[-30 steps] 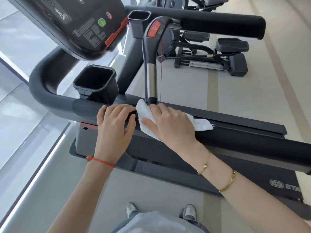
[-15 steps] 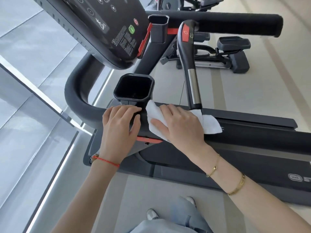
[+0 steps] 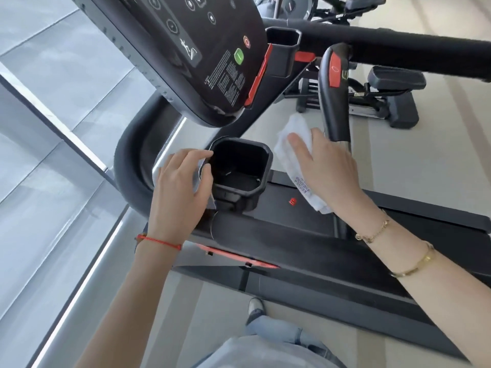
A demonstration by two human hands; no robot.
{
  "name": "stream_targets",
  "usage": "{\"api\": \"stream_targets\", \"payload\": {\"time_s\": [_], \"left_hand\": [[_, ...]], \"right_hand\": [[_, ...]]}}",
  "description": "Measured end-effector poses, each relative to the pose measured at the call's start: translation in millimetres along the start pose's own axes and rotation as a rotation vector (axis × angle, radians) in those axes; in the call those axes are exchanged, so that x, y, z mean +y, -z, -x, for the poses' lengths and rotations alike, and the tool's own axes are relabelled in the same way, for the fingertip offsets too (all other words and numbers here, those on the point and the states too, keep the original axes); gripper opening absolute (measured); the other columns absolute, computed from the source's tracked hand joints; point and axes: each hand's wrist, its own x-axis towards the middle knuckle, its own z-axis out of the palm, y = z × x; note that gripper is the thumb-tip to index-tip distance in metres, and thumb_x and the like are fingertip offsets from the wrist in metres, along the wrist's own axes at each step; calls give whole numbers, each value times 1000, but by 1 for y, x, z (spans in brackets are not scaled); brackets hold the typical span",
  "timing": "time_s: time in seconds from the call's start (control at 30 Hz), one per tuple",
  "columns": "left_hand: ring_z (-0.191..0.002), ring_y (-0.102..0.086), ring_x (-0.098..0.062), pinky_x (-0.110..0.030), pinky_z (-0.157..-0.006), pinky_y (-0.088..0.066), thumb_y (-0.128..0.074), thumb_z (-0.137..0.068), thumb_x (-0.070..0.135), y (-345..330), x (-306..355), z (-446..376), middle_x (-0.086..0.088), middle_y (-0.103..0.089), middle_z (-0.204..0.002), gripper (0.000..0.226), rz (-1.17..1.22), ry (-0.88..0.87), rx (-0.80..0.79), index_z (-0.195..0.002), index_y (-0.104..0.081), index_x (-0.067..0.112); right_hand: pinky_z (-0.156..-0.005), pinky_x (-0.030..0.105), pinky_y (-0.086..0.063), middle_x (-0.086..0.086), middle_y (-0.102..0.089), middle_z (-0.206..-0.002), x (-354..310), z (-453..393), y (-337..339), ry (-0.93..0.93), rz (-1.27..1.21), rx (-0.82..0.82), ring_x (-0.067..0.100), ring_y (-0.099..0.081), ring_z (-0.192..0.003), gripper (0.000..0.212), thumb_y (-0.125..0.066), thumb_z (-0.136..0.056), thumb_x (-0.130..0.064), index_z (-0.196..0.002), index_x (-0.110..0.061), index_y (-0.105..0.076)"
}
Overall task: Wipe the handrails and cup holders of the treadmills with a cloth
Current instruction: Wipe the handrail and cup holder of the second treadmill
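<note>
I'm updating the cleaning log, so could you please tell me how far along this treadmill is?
Nothing shows as finished. In hand: the right hand holds the white cloth just beside the near cup holder, while the left hand steadies its outer wall. Left: that holder's inside, the far cup holder, the far handrail, and any other treadmills.

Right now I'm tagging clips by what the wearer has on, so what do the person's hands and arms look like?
Both forearms are bare, with no sleeves in view. The left hand has a thin red string bracelet at the wrist. The right hand has two gold bracelets on that arm: a fine chain at the wrist and a plain solid bangle further up the forearm. No gloves, rings or watch show.
</note>
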Motion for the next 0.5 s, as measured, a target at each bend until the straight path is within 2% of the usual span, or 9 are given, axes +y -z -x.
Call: {"api": "stream_targets", "payload": {"time_s": [0.1, 0.13, 0.2, 0.33, 0.43, 0.5], "left_hand": [[-110, -53, -15, -21, -102, -36, -51, -98, 17, 0, -8, -13, 3, -65, -115, 26, -26, 17, -20, -120, -64, 16], [-110, -53, -15, -18, -100, -34, -51, -98, 17, -1, -11, -17, 3, -64, -115, 26, -36, 26, -39, -121, -64, 16], [-110, -55, -17, -19, -99, -34, -52, -99, 18, -2, -15, -23, 2, -64, -116, 27, -44, 49, -84, -123, -63, 16], [-112, -58, -20, -29, -103, -40, -51, -99, 20, -3, -22, -28, 1, -65, -117, 29, -20, 105, -175, -125, -63, 15], [-112, -59, -19, -34, -101, -44, -49, -100, 21, -3, -24, -29, 2, -65, -118, 30, 3, 120, -229, -126, -63, 15], [-113, -58, -19, -34, -101, -44, -48, -100, 20, -2, -24, -30, 2, -65, -120, 31, 15, 112, -261, -127, -63, 14]], "right_hand": [[-58, 36, -32, -5, -47, -65, -10, -25, -17, 101, -27, -125, 29, -50, -65, 46, -28, -99, -59, -86, -17, -43], [-56, 36, -30, -7, -45, -64, -14, -29, -22, 155, -24, -198, 27, -49, -64, 44, -29, -99, -59, -88, -18, -42], [-56, 35, -27, -9, -45, -68, -16, -35, -32, 265, 8, -320, 24, -47, -63, 39, -34, -97, -59, -91, -21, -38], [-51, 30, -24, -12, -44, -69, -15, -54, -40, 401, 54, -376, 15, -46, -60, 34, -42, -93, -59, -94, -26, -38], [-61, 34, -33, -10, -53, -80, -38, -75, -51, 522, 72, -454, 22, -55, -76, 39, -44, -94, -59, -108, -23, -48], [-67, 36, -38, -5, -61, -90, -55, -83, -60, 566, 65, -477, 25, -57, -82, 42, -44, -93, -60, -110, -22, -51]]}}
